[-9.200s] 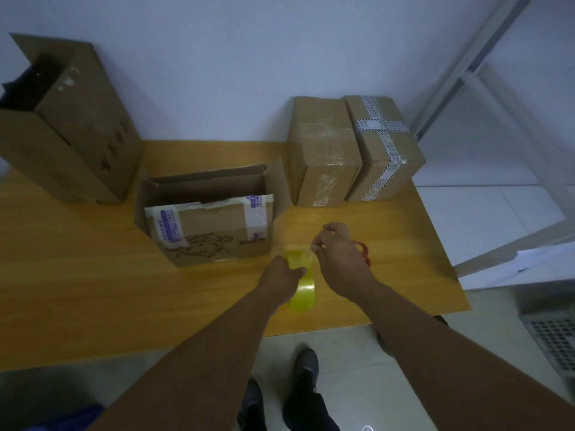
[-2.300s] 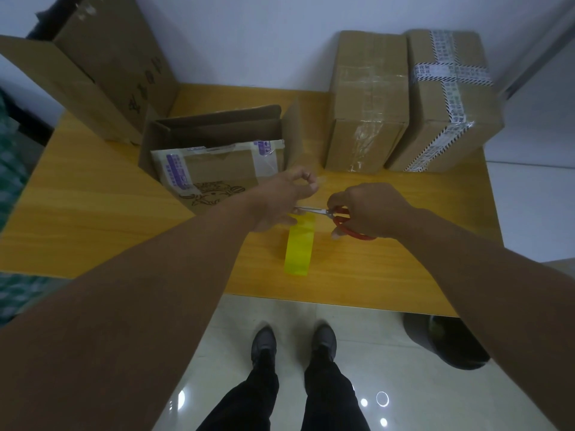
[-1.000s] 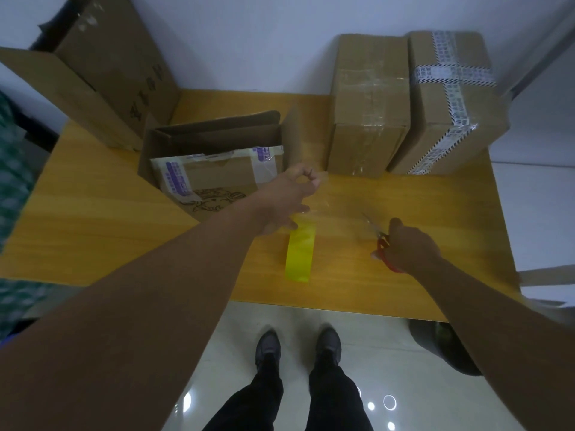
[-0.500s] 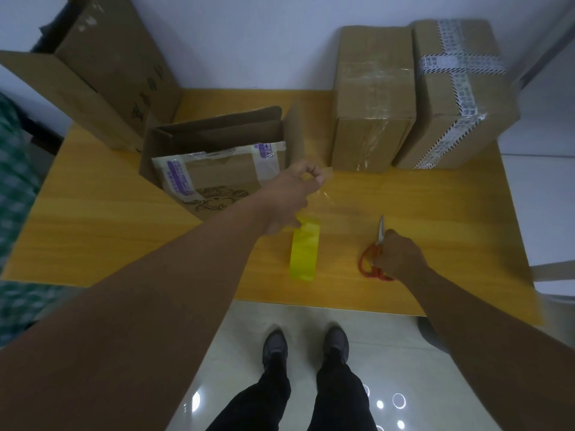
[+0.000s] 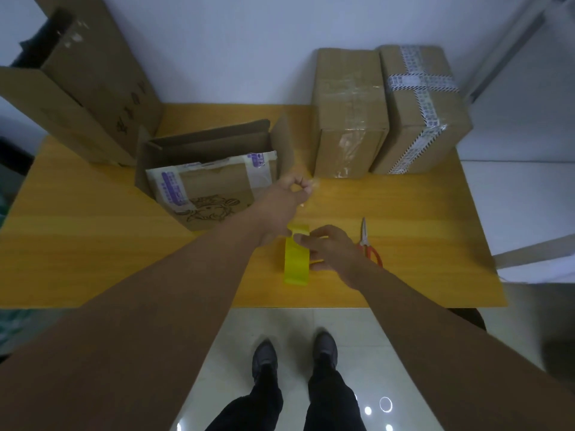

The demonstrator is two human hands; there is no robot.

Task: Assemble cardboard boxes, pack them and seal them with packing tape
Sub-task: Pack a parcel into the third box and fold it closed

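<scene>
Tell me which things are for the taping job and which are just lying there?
In use: tape roll gripped by right hand; faint tape strip pinched by left hand; open box; scissors.
Lying about: clear-taped box; print-taped box; tall carton.

- Counter [image 5: 93, 259]: yellow-orange wood grain, long edge toward the viewer, back edge against the wall.
- Wall [image 5: 233, 42]: plain white, no markings.
- Floor [image 5: 280, 325]: pale glossy tiles below the counter's near edge, with small round light reflections [image 5: 385, 403].
- Frame rail [image 5: 510, 48]: white, running diagonally at upper right.
- Dark rounded object [image 5: 469, 317]: on the floor under the counter's right corner, mostly hidden, kind unclear.
- Greenish fabric [image 5: 12, 325]: blurred, at the left edge.
</scene>
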